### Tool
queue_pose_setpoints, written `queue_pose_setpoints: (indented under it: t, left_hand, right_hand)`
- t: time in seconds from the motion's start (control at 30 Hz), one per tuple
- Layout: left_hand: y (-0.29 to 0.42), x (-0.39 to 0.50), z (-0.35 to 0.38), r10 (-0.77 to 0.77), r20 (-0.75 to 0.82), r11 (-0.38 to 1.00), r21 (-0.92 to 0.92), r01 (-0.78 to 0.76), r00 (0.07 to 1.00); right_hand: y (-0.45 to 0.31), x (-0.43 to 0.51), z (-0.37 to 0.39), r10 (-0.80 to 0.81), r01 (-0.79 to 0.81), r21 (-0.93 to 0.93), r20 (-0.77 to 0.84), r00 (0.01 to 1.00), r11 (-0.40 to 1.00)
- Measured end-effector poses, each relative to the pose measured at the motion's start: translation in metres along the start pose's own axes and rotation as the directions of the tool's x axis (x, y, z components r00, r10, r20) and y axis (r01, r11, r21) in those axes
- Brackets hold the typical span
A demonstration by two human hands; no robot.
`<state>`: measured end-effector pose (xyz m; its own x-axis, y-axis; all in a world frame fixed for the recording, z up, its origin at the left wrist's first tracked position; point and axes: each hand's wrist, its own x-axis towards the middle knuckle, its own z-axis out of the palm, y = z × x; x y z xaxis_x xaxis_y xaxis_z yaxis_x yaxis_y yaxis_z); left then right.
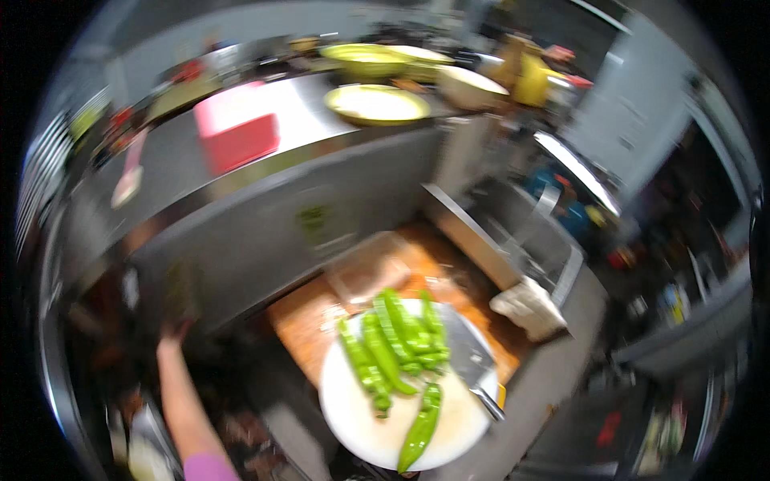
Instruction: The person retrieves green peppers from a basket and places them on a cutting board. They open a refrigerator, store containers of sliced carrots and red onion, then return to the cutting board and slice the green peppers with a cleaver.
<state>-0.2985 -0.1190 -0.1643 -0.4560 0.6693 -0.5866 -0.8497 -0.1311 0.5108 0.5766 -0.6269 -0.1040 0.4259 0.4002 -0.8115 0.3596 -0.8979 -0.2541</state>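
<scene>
My left arm stretches out at the lower left, and my left hand is blurred at a dark area beside the steel counter; whether it holds anything is unclear. My right hand is out of view. Before me a round white cutting board lies on an orange-brown wooden surface. Several long green peppers lie grouped on the board, and a single green pepper rests apart near its front edge. A cleaver lies at the board's right side, its metal handle reaching over the rim.
Behind the board lies a clear plastic tray. A folded white cloth sits by the steel sink. On the raised steel counter stand a red container, a yellow-rimmed plate and several bowls.
</scene>
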Motion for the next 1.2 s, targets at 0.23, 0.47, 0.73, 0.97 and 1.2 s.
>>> queue_pose_setpoints:
  t: [0.23,0.47,0.73,0.97,1.2]
  left_hand:
    - [0.003,-0.1,0.029,-0.019,-0.101,0.91,0.41,0.059,0.995]
    - [-0.101,-0.315,0.126,-0.508,0.316,0.498,0.867,-0.026,0.801]
    - [-0.379,-0.563,0.241,-0.885,0.349,0.318,0.937,-0.147,0.308]
    - [-0.571,-0.876,0.34,-0.961,0.276,0.275,0.923,-0.269,-0.037]
    - [-0.732,-1.108,0.386,-0.902,-0.039,0.055,0.978,-0.202,-0.431]
  right_hand:
    - [0.047,0.005,0.045,0.076,-0.046,-0.226,0.124,0.989,0.973]
    - [0.049,-0.01,0.071,-0.019,0.019,0.0,0.173,0.985,1.0]
    - [0.23,0.046,0.103,-0.056,0.084,0.348,-0.091,0.994,0.934]
    - [0.389,0.061,0.119,0.105,0.042,0.238,-0.571,0.814,0.97]
    - [0.357,0.008,0.007,0.402,-0.062,0.559,-0.51,0.76,0.827]
